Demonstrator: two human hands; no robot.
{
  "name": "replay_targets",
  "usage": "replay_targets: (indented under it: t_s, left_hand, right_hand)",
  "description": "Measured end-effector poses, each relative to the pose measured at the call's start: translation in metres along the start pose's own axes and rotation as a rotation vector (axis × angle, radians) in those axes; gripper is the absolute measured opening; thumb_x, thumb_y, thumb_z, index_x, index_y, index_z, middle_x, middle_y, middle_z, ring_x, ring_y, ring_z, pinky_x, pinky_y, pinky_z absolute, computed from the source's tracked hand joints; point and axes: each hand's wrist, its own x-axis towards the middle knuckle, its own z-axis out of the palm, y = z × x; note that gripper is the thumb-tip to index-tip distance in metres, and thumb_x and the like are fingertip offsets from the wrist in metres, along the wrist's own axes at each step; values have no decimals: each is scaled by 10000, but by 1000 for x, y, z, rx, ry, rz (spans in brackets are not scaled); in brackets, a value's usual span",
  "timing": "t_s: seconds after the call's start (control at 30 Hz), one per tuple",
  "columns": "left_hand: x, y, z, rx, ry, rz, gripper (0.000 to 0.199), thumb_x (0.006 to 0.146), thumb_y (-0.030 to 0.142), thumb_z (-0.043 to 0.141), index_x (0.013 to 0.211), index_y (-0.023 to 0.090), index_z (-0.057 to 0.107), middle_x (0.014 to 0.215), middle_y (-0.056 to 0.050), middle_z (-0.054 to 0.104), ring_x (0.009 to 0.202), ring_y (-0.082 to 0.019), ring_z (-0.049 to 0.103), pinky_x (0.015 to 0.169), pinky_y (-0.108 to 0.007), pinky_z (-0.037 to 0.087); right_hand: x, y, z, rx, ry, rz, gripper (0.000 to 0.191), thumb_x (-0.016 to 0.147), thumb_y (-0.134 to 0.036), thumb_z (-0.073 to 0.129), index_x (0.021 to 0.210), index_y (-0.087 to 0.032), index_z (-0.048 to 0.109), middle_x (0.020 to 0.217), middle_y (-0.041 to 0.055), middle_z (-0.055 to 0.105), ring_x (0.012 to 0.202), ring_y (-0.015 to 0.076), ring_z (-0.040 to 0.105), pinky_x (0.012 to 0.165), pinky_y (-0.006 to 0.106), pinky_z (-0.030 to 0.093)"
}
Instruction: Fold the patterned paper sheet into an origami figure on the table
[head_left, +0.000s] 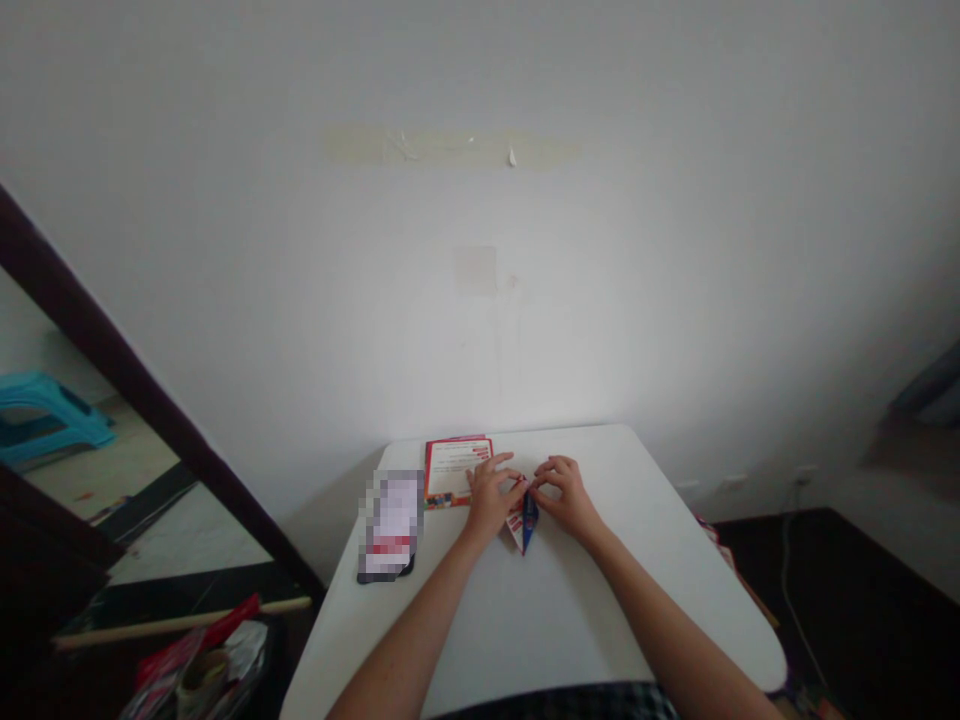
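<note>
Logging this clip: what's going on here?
At a white table, a person handles folded printed paper, with the left hand and right hand at its far end and its pointed end toward the body. A red-edged printed sheet lies partly behind the left hand; further left is a pixelated, phone-like item.

L hand (490, 500) / R hand (564, 494) | fingertips (517, 488) close tog. | forearms (444, 600) fwd, converging (both bare)

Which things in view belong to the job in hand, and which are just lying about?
Job in hand:
left hand and right hand, fingers on the paper
folded paper
white table beneath

Apparently lying about:
printed sheet, partly behind the left hand
pixelated item, table's left
blue stool, far left
</note>
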Motion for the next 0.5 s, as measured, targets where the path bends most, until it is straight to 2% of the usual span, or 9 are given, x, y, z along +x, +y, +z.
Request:
replay_targets:
  t_s: [0.13, 0.23, 0.5]
  left_hand:
    - [0, 0, -1, -13, 20, -8, 132, 826, 340, 644, 779, 280, 752, 1317, -31, 601, 1263, -277, 468, 1118, -660, 148]
    - [0, 3, -3, -26, 34, -14, 105, 809, 325, 667, 790, 277, 758, 1359, -39, 567, 1293, -284, 441, 1127, -647, 141]
    - [4, 0, -5, -68, 99, -8, 77, 804, 296, 680, 804, 277, 754, 1355, -35, 560, 1264, -258, 476, 1119, -565, 251]
  right_hand:
    - [0, -4, -1, 4, -12, -1, 15, 800, -278, 683, 803, -272, 697, 981, 42, 630, 1110, 235, 469, 980, 424, 391]
    - [0, -5, -1, 0, -16, 2, 17, 797, -278, 684, 801, -266, 696, 981, 45, 630, 1116, 238, 468, 981, 426, 391]
    - [0, -1, 1, -44, -52, 9, 28, 776, -250, 690, 779, -270, 710, 977, 49, 641, 1113, 250, 481, 975, 446, 395]
